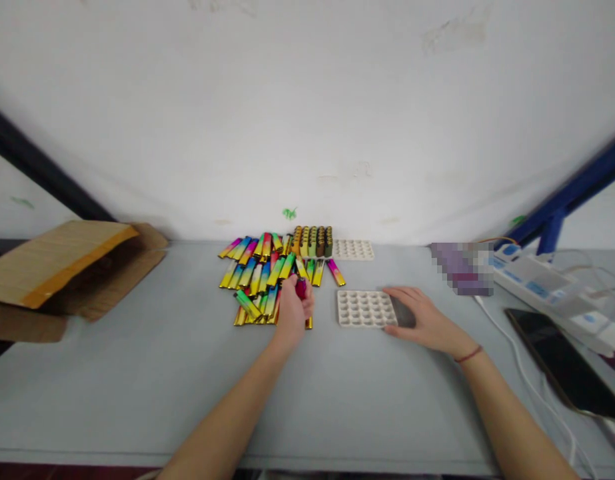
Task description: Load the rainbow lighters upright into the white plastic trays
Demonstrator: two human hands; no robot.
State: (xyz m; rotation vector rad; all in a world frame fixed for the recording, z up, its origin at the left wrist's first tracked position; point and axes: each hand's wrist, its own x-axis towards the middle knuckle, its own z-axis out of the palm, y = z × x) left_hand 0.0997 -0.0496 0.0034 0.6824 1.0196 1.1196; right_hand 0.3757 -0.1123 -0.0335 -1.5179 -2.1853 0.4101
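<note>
Gripping a magenta-ended tube point(300, 288), the left hand point(294, 303) should clear the loose pile point(247, 273) without dragging neighbours; the right hand point(421, 319) holds the white tray point(363, 309) by its right end, best kept flat. Around them on the bench point(137, 387): cardboard box point(82, 253) far left, upright tubes point(312, 242) behind, then white cable point(507, 337) and phone point(562, 360) crowding the right forearm.

Free passage between cardboard box point(62, 263) and stick pile point(260, 275), with phone point(567, 360) and cable point(510, 339) as obstacles at right.
</note>
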